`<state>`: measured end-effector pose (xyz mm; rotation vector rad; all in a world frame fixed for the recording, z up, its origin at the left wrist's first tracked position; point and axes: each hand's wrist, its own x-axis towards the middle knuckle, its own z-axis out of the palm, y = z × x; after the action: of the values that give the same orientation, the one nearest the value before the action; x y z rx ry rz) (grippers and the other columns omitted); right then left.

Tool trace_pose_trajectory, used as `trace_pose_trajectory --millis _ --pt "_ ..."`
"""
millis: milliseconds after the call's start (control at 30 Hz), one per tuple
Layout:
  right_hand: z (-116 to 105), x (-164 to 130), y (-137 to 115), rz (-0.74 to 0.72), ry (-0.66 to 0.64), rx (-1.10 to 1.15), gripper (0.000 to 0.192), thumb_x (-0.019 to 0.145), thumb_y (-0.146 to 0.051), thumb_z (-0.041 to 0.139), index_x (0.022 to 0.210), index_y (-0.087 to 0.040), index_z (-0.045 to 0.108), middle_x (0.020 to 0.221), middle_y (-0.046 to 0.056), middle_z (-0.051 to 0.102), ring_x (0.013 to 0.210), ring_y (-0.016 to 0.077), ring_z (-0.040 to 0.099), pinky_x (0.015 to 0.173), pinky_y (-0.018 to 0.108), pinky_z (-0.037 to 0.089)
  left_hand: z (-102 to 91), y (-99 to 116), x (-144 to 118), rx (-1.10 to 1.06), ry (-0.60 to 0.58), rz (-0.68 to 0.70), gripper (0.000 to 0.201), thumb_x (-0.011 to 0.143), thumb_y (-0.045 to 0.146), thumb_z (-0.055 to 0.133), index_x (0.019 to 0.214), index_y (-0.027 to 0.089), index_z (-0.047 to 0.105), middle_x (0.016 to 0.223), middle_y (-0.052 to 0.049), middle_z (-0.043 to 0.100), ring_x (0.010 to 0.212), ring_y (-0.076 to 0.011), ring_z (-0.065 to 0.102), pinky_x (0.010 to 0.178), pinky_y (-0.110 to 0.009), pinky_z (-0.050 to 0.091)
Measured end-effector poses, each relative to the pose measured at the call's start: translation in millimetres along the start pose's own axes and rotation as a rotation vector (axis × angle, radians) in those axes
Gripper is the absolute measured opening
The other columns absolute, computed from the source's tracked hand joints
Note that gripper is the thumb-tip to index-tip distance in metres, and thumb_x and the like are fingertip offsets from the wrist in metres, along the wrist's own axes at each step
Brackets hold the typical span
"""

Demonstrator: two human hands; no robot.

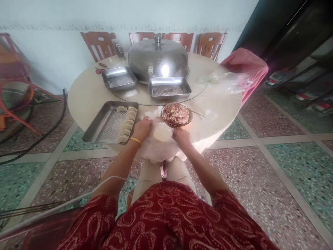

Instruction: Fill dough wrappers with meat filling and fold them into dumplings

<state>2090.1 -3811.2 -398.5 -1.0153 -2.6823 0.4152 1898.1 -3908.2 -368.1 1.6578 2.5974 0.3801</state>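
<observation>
At table (88, 85), hands (142, 129) (182, 137) grasping thin plastic (162, 149) with dough disc (162, 134); jar label (119, 48) unreadable.

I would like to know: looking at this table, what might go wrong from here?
The pale, round dough disc lies against crinkled translucent plastic, so it might stick or tear when peeled.

The right hand is close to the round bowl heaped with pinkish minced filling; a careless move might nudge it.

The pale half-moon dumplings sit close together in the grey rectangular metal tray, so they may stick together.
</observation>
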Motion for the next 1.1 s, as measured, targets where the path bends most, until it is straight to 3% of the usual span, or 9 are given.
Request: trace_pose_trajectory --millis 100,200,333,567,667,733,833,1000,1100 --pt "-5 -10 6 -0.075 0.065 0.092 0.036 0.090 -0.015 0.045 0.116 -0.016 0.070 0.115 0.016 0.070 0.099 0.0262 0.064 0.084 0.034 0.049 -1.8 -2 0 -0.011 -0.051 0.031 0.027 0.089 0.015 0.042 0.089 0.011 0.068 0.109 -0.017 0.064 0.096 -0.0245 0.067 0.087 -0.036 0.053" --pt "-8 -21 12 -0.162 0.152 0.218 0.045 0.090 -0.015 0.043 0.131 -0.013 0.062 0.134 0.016 0.062 0.120 0.0266 0.055 0.104 0.039 0.042 -17.3 0 -4 -0.067 -0.041 0.081 0.032 0.087 0.016 0.046 0.110 0.012 0.067 0.122 -0.017 0.063 0.116 -0.0266 0.061 0.104 -0.041 0.047" --pt "1 -20 13 -0.219 0.193 0.389 0.049 0.083 -0.014 0.045 0.129 -0.014 0.062 0.127 0.013 0.068 0.117 0.0259 0.058 0.103 0.040 0.044 -39.8 14 -11 -0.174 -0.012 0.200 0.045 0.095 0.026 0.037 0.135 0.015 0.054 0.142 -0.012 0.055 0.133 -0.0228 0.050 0.118 -0.041 0.036" --pt "12 -7 7 0.002 0.159 0.430 0.036 0.096 -0.029 0.040 0.098 -0.018 0.073 0.088 0.009 0.074 0.082 0.0199 0.066 0.074 0.028 0.049 -47.6 40 -42 -0.289 -0.114 0.445 0.027 0.093 0.041 0.050 0.090 0.019 0.066 0.148 -0.009 0.050 0.149 -0.0281 0.028 0.125 -0.054 0.015" --pt "11 0 3 0.107 0.136 0.368 0.033 0.096 -0.031 0.043 0.092 -0.021 0.074 0.082 0.007 0.074 0.074 0.0188 0.065 0.069 0.026 0.044 -48.2 33 -76 -0.354 -0.092 0.485 0.032 0.098 0.038 0.039 0.081 0.020 0.060 0.123 -0.007 0.068 0.137 -0.0230 0.047 0.126 -0.053 0.013" --pt "11 5 -1 0.153 0.119 0.321 0.029 0.095 -0.029 0.047 0.092 -0.022 0.075 0.084 0.007 0.075 0.075 0.0195 0.065 0.068 0.026 0.042 -44.0 21 -101 -0.371 -0.120 0.414 0.036 0.099 0.042 0.035 0.081 0.020 0.058 0.100 -0.006 0.072 0.110 -0.0196 0.064 0.117 -0.044 0.035" --pt "10 10 -7 0.172 0.092 0.266 0.027 0.093 -0.026 0.050 0.092 -0.021 0.076 0.086 0.010 0.076 0.077 0.0220 0.066 0.068 0.028 0.040 -26.0 -1 -130 -0.282 -0.135 0.213 0.052 0.101 0.043 0.016 0.071 0.020 0.052 0.070 -0.004 0.064 0.069 -0.0165 0.062 0.070 -0.030 0.053" --pt "7 10 -11 0.098 0.071 0.235 0.031 0.093 -0.024 0.049 0.110 -0.025 0.075 0.097 0.010 0.078 0.088 0.0237 0.068 0.073 0.028 0.042 9.1 -16 -141 -0.118 -0.110 0.078 0.041 0.096 0.041 0.035 0.067 0.019 0.055 0.071 -0.010 0.063 0.073 -0.0227 0.061 0.074 -0.035 0.047" --pt "6 9 -9 0.030 0.068 0.227 0.036 0.092 -0.020 0.048 0.119 -0.026 0.072 0.106 0.009 0.077 0.094 0.0243 0.068 0.078 0.028 0.044 6.3 -11 -135 -0.105 -0.134 0.050 0.034 0.093 0.039 0.045 0.070 0.018 0.059 0.074 -0.010 0.066 0.074 -0.0225 0.063 0.071 -0.033 0.047"
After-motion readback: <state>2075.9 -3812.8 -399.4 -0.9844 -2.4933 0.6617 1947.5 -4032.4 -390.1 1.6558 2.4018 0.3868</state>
